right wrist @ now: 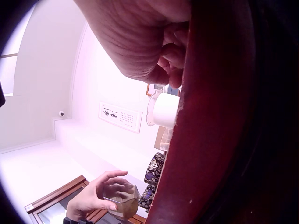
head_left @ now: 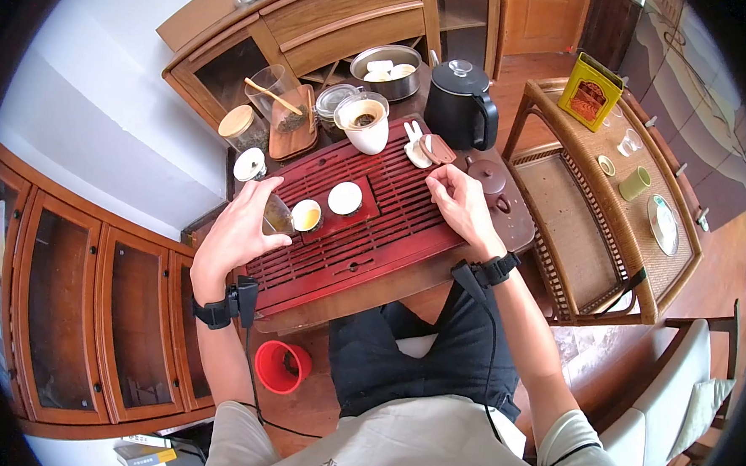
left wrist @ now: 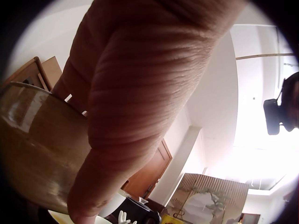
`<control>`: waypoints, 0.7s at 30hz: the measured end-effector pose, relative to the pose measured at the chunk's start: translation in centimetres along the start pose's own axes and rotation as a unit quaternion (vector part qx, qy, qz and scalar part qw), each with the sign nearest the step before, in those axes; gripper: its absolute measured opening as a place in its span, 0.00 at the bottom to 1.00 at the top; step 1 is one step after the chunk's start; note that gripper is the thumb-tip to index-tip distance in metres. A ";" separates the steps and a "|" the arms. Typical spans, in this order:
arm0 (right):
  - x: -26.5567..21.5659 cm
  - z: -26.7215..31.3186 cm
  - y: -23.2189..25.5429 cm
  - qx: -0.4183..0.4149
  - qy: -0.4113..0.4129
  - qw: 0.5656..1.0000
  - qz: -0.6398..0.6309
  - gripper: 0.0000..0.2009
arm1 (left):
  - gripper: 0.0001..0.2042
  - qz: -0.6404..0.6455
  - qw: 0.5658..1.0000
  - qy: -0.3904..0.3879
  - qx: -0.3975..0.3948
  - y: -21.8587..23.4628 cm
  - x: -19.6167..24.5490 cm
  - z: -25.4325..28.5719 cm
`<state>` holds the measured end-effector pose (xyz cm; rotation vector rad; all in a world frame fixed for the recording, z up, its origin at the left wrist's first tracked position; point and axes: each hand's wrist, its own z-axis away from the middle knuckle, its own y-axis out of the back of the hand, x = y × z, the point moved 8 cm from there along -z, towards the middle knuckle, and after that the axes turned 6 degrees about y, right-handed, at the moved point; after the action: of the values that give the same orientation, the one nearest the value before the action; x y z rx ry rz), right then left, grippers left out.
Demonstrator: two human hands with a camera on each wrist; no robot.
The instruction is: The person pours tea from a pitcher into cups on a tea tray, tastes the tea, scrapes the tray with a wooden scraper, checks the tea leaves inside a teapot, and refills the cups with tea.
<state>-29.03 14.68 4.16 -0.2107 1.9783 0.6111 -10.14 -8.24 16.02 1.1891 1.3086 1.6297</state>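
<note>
My left hand (head_left: 237,226) grips a clear glass pitcher (head_left: 278,218) between thumb and fingers. It is tilted toward a small teacup (head_left: 308,213) with yellow tea in it, its rim close to the cup. A second teacup (head_left: 345,196) stands to the right on a red strip of the slatted tea tray (head_left: 417,206). Both cups show dark patterned sides in the right wrist view. My right hand (head_left: 463,206) rests at the tray's right side, fingers loosely curled, holding nothing. Close by it sit a brown clay piece (head_left: 436,149) and a white rabbit figure (head_left: 415,142).
A white cup with a coffee-coloured filter (head_left: 364,123) stands at the tray's back. Behind are a black kettle (head_left: 459,94) and a metal pot (head_left: 398,81). A clay teapot (head_left: 487,178) sits on the right. Jars (head_left: 243,129) stand back left; a red bin (head_left: 282,367) is below.
</note>
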 end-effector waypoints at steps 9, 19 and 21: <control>-0.1 0.0 0.0 -0.002 0.000 1.000 0.006 0.10 | 0.43 -0.008 1.000 0.002 -0.004 -0.2 0.0 -0.1; -0.3 0.0 0.1 0.002 0.005 1.000 0.007 0.09 | 0.42 0.059 0.997 -0.017 0.043 0.4 -0.8 0.0; -0.3 0.0 0.1 0.002 0.005 1.000 0.006 0.09 | 0.42 0.073 0.996 -0.020 0.049 0.5 -1.0 -0.1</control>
<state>-28.91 14.73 4.44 -0.2000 1.9919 0.6142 -9.92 -9.25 16.29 1.3971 1.3159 1.6516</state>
